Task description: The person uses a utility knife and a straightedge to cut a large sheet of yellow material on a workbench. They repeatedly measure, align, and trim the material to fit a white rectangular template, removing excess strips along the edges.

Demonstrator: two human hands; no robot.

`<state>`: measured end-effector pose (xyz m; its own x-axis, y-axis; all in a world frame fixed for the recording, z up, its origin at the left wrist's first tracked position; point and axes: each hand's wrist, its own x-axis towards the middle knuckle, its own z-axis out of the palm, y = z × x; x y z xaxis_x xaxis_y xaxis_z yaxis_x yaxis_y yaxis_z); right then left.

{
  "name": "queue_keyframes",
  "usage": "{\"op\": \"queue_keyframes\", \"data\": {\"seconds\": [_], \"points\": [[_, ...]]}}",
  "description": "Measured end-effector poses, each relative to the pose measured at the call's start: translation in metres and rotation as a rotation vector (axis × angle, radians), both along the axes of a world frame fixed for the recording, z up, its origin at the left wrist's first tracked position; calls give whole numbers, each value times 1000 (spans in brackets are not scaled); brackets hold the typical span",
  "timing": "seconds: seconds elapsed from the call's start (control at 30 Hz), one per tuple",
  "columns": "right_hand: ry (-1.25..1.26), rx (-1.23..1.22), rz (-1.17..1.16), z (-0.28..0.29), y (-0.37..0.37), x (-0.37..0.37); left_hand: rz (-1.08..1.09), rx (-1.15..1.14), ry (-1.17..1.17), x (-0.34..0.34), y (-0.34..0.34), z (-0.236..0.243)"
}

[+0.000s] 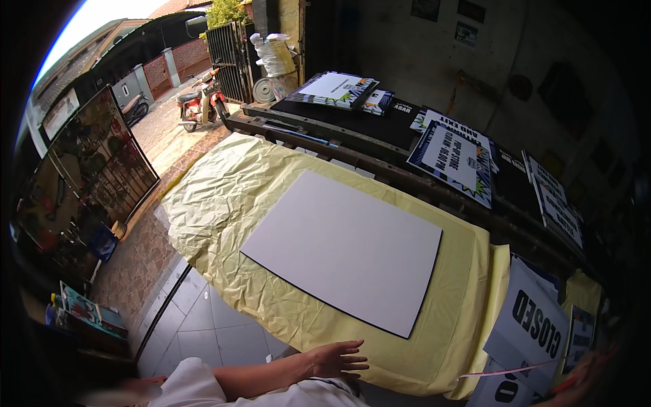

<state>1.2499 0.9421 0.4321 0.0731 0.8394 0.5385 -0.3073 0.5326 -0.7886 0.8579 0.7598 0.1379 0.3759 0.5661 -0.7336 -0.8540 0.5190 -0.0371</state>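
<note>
My left hand (339, 358) is held open with fingers spread, over the near edge of the yellow paper (224, 203). Nothing is in it. A blank white board (346, 244) with dark edges lies flat on that paper, just beyond my fingers and apart from them. At the lower right rim, my right hand (588, 373) is dark and blurred. Close to it is a small red thing (565, 385) of a kind I cannot make out. A thin pinkish strip (498, 372), like a measuring tape, stretches from there toward the paper's right edge.
Printed signs (532, 315) overlap beside the paper's right end. Beyond the board runs a dark metal rail (380, 173); behind it, a black surface bears several printed boards (454, 159). A red motorcycle (200, 102) stands outside, past an open metal gate (88, 176).
</note>
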Motion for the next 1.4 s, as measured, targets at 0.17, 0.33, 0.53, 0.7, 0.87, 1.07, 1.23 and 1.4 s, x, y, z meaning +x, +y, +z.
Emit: {"op": "queue_keyframes", "data": {"seconds": [0.17,0.33,0.53,0.7,0.87,1.07,1.23,1.4], "points": [[-158,84,240,-4,-16,-52,-281,797,713,0,10,81],[-215,-15,518,-9,-33,-91,88,1489,1520,36,68,170],[93,-118,871,8,-50,-128,-282,1618,872,43,72,196],[115,-42,931,11,-56,-145,-315,1576,1013,-14,27,167],[33,66,996,17,-72,-203,-194,1532,1497,-134,-45,170],[-239,72,1180,51,-78,-234,-279,1280,1784,-293,-161,192],[-4,-278,1053,30,-74,-278,-466,1210,1560,-406,-253,208],[-619,-31,472,33,-90,-385,-567,1028,1716,-488,-288,218]]}}
